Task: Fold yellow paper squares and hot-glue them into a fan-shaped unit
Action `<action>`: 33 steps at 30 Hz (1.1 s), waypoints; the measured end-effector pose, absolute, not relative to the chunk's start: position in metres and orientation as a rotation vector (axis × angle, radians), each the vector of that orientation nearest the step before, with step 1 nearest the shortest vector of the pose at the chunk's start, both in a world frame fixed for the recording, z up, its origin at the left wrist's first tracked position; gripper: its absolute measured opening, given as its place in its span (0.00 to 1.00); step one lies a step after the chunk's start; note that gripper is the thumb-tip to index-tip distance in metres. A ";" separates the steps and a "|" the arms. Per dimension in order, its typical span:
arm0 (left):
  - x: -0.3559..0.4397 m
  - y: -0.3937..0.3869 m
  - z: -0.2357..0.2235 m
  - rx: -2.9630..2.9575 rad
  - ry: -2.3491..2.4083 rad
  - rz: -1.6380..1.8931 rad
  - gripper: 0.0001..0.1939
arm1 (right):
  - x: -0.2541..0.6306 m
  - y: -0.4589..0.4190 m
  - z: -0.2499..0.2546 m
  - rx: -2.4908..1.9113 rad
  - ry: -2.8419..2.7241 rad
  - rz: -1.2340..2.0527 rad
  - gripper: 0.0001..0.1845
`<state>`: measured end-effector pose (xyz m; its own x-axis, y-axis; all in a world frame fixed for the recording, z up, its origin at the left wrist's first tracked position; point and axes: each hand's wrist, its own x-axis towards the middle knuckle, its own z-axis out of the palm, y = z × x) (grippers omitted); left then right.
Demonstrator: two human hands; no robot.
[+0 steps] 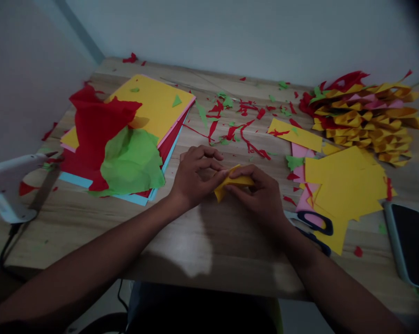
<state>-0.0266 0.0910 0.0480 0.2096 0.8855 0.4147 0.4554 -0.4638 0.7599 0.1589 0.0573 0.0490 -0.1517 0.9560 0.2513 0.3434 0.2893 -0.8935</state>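
Note:
A small folded piece of yellow paper (242,181) is held above the table between my two hands. My right hand (260,188) pinches it between thumb and fingers from the right. From the other side, my left hand (199,174) presses its thumb and a fingertip against the paper's left end, the remaining fingers loosely curled. Close to my right wrist lie scissors (314,222) with dark handles, their blades partly hidden by the wrist. Beyond them spreads a pile of flat yellow paper pieces (348,183).
At left stand a white glue gun (11,185) and coloured sheets (154,99) under crumpled red (94,134) and green crepe paper (133,160). Red and green scraps (230,132) litter the back. Many folded yellow paper pieces (365,120) are heaped at back right. A phone (409,243) lies at the right edge.

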 end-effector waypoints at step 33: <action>-0.028 0.082 0.059 2.375 1.063 1.293 0.05 | 0.170 0.054 0.055 -0.985 -1.590 0.639 0.10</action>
<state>-0.0277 0.0821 0.0587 0.3453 0.6940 0.6317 0.4857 -0.7081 0.5125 0.1702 0.0536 0.0551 -0.0480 0.8564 0.5141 0.2619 0.5075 -0.8209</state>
